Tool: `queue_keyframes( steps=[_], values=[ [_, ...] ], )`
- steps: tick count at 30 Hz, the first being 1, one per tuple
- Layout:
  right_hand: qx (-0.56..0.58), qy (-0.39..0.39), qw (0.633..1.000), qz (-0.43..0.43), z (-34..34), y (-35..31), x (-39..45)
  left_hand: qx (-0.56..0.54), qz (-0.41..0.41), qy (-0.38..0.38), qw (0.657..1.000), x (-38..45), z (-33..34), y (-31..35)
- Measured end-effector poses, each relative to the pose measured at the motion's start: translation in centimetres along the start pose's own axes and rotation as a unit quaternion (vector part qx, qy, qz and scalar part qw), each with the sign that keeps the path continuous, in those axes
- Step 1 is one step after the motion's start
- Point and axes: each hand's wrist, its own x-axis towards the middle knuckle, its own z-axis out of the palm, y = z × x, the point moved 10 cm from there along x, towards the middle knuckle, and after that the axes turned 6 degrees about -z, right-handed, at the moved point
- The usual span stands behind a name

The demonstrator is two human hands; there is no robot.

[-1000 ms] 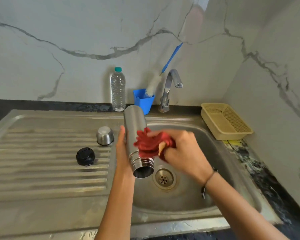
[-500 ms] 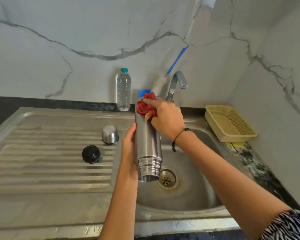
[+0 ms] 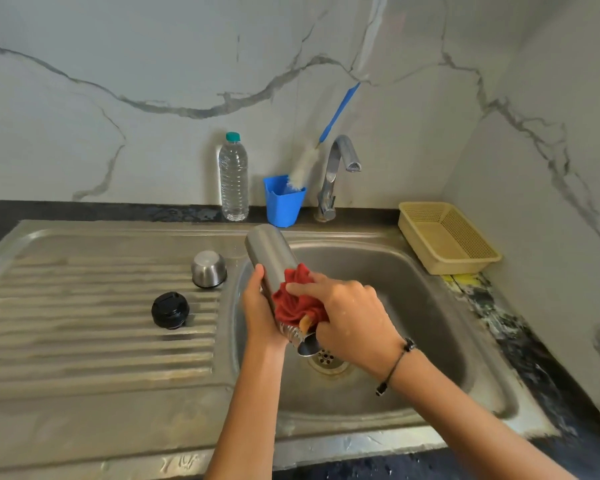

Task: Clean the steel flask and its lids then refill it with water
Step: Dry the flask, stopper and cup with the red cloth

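Note:
The steel flask [image 3: 270, 253] is held tilted over the sink basin [image 3: 413, 306], mouth down toward the drain and base pointing up and away. My left hand [image 3: 257, 313] grips its lower body from the left. My right hand [image 3: 350, 317] presses a red cloth [image 3: 297, 303] against the flask near its threaded neck. The steel cup lid [image 3: 209, 269] stands upside down on the drainboard, and the black inner stopper [image 3: 170, 310] lies in front of it to the left.
At the back stand a clear water bottle [image 3: 234, 178], a blue cup [image 3: 283, 202] with a bottle brush [image 3: 305, 164], and the tap [image 3: 340, 168]. A yellow basket [image 3: 447, 237] sits at the right. The ribbed drainboard [image 3: 84, 341] spreads left of the basin.
My right hand slid the red cloth from the flask's upper end down toward its neck. The flask tilted further, its mouth swinging right over the drain.

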Motion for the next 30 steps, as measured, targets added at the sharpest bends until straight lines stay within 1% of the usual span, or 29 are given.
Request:
queue_keyframes(
  steps=[2,4,5,7,8,9,11,14,16,20,22,25,27,30],
  values=[
    [0.069,0.013,0.997,0.020,-1.3,1.3,0.1,0.008,-0.005,-0.009,1.000,0.1,0.1,0.1],
    [0.159,0.062,0.985,0.039,-3.3,2.8,0.8,0.044,0.003,-0.021,0.999,0.4,0.2,0.6],
    [0.173,0.102,0.979,0.042,-4.5,3.5,1.4,0.067,0.007,-0.026,0.997,0.4,0.3,0.8],
    [0.158,0.199,0.966,0.053,-7.0,4.9,2.9,0.109,-0.008,-0.041,0.993,0.0,0.9,0.7],
    [0.148,0.235,0.959,0.059,-7.9,5.3,3.7,0.133,-0.017,-0.047,0.990,-0.4,1.3,0.6],
    [0.140,0.251,0.956,0.066,-8.4,5.5,4.6,0.153,-0.024,-0.053,0.986,-0.7,1.7,0.4],
    [0.116,0.238,0.961,0.079,-8.5,5.3,6.2,0.164,-0.038,-0.053,0.984,-1.1,2.1,0.3],
    [0.077,0.208,0.972,0.072,-7.7,4.0,7.5,0.129,-0.044,-0.063,0.989,-1.2,2.6,1.0],
    [0.066,0.188,0.978,0.063,-6.8,2.9,7.6,0.100,-0.029,-0.059,0.993,-0.8,2.1,1.7],
    [0.064,0.119,0.990,0.047,-3.8,1.4,6.8,0.072,0.017,-0.051,0.996,0.0,1.2,2.6],
    [0.054,0.090,0.994,0.032,-2.6,0.1,5.6,0.038,0.028,-0.061,0.997,0.2,1.2,2.6],
    [0.047,0.062,0.997,0.022,-1.0,-1.2,3.6,-0.042,0.016,-0.079,0.996,0.3,0.9,2.1],
    [0.070,0.054,0.996,0.024,-0.5,-1.4,2.4,-0.063,0.008,-0.066,0.996,0.5,0.1,1.9],
    [0.096,0.040,0.994,0.030,-0.1,-1.1,1.4,-0.065,-0.003,-0.027,0.998,1.0,-0.9,1.4]
  ],
)
